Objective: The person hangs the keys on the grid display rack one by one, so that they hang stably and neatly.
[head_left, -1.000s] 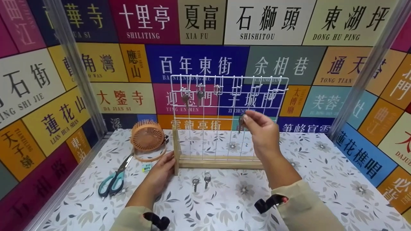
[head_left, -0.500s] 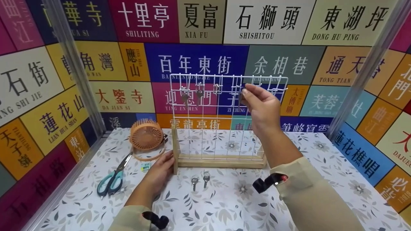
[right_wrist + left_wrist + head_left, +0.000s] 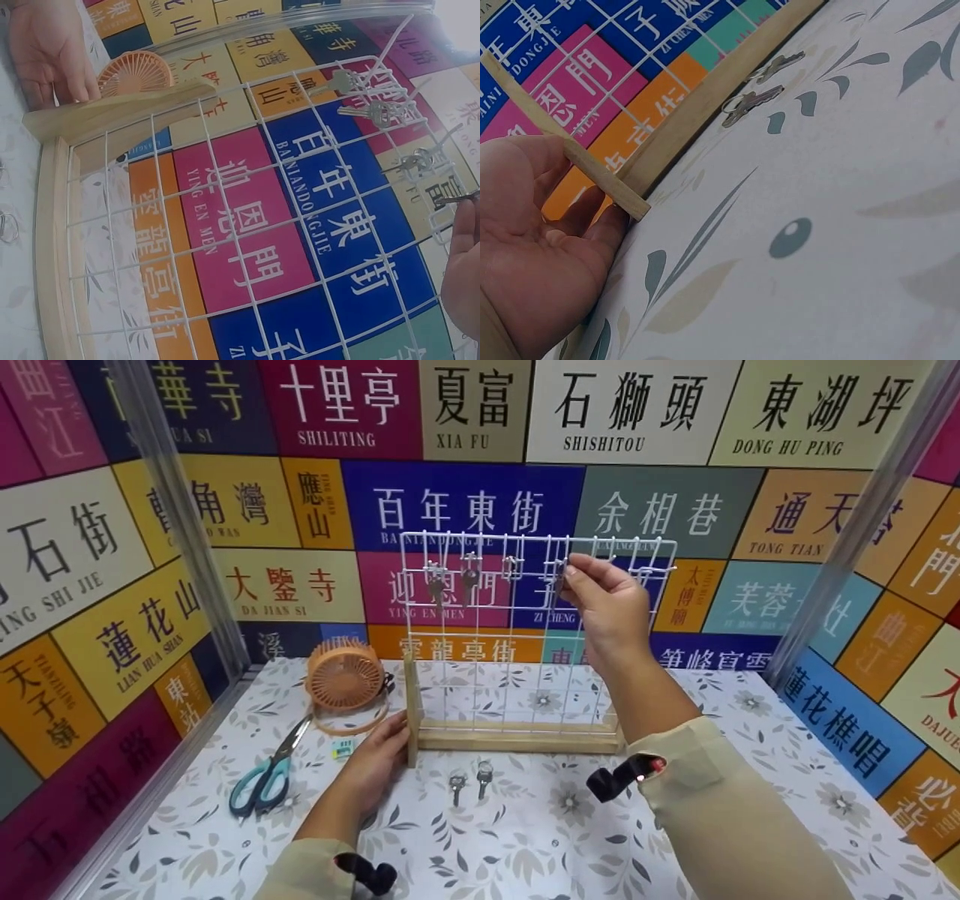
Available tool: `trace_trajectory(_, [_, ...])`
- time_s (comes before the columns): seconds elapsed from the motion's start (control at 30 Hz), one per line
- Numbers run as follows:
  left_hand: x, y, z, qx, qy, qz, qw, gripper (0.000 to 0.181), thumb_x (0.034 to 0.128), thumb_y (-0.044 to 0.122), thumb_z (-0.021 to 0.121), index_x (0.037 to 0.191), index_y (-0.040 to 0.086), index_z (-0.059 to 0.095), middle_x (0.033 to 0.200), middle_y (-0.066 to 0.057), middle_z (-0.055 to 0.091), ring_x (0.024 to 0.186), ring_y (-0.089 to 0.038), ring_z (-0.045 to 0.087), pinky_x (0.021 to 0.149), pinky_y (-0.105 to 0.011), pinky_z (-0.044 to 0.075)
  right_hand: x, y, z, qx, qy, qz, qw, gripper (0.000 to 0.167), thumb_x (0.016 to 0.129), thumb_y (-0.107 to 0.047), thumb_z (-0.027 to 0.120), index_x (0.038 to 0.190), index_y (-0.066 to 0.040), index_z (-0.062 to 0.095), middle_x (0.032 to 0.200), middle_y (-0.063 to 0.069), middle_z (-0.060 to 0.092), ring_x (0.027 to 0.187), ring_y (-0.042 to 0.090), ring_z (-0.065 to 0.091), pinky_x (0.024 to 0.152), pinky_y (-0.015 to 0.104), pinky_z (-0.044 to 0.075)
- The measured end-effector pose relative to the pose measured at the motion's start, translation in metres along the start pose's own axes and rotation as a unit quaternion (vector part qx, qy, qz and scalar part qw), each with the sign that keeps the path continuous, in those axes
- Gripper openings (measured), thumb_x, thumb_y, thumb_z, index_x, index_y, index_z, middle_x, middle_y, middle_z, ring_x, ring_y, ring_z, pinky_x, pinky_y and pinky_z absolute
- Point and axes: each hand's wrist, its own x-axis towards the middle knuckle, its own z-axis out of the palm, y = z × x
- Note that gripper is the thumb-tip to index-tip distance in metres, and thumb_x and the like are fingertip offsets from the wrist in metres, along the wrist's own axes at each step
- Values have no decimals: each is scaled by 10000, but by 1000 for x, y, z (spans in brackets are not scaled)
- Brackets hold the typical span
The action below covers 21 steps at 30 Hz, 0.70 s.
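A white wire grid rack stands upright in a wooden base. My left hand grips the wooden side post at the rack's left end, thumb on one side and fingers on the other. High on the grid, my right hand pinches a key between thumb and fingertips, right at a hook; whether its ring is over the hook is hidden. Farther left on hooks hang a first key, a second key and a third key. Two ringed keys, one left and one right, lie before the base.
An orange fan stands left of the rack. Scissors with teal-and-dark handles lie nearer on the floral tabletop. Between them and my left hand sits a small green-white item. Sign-covered walls enclose the back and sides.
My right hand has risen with the key from mid-grid to the row of hooks, then stays there almost still. The left hand keeps its hold on the post.
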Motion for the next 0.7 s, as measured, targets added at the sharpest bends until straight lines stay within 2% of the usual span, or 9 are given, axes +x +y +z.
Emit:
trace_trajectory(0.13, [1, 1, 0, 18, 1, -117, 9999, 498, 1114, 296, 570, 1604, 300, 482, 1694, 23, 445, 1609, -276, 395, 1354, -505, 280, -1, -2, 0, 106, 6, -55, 9999, 278, 985, -120, 775, 1235, 1, 760, 1150, 114, 773, 1036, 290, 738, 937, 261, 647])
trace_trajectory(0.33, [1, 1, -1, -37, -24, -39, 10000, 511, 1114, 289, 571, 1615, 280, 470, 1702, 5, 436, 1609, -284, 393, 1354, -498, 281, 0, -5, 5, -270, 170, -124, 9994, 204, 989, -137, 773, 1179, -66, 798, 1170, 133, 762, 1023, 268, 743, 940, 266, 649])
trace_trajectory(0.43, [0, 2, -1, -2, 12, -90, 10000, 509, 1111, 297, 574, 1611, 298, 475, 1704, 19, 433, 1606, -279, 398, 1354, -497, 283, 1, -1, 5, -452, 194, -73, 9988, 201, 993, -146, 771, 1179, -76, 800, 1138, 96, 768, 1010, 247, 743, 926, 255, 650])
trace_trajectory(0.53, [0, 2, -1, 30, 22, -135, 9999, 510, 1106, 313, 584, 1605, 312, 480, 1705, 29, 433, 1605, -277, 402, 1353, -500, 284, 1, 4, 1, -411, 136, -14, 9991, 214, 992, -139, 770, 1190, -61, 795, 1125, 90, 766, 980, 225, 742, 919, 242, 649])
trace_trajectory(0.63, [-1, 2, 0, -3, 34, -86, 10000, 512, 1101, 313, 592, 1602, 302, 487, 1697, 21, 447, 1599, -282, 411, 1348, -502, 294, -1, 11, -5, -376, 48, 35, 9993, 239, 998, -126, 760, 1218, -33, 777, 1136, 97, 758, 966, 202, 740, 924, 241, 648])
trace_trajectory(0.7, [-1, 0, 1, -33, -52, 92, 9999, 521, 1113, 276, 571, 1622, 255, 462, 1704, -26, 436, 1600, -309, 403, 1347, -509, 295, -3, 17, -10, -340, 6, 108, 9994, 241, 1001, -96, 752, 1227, -13, 761, 1132, 100, 748, 960, 191, 737, 935, 253, 648])
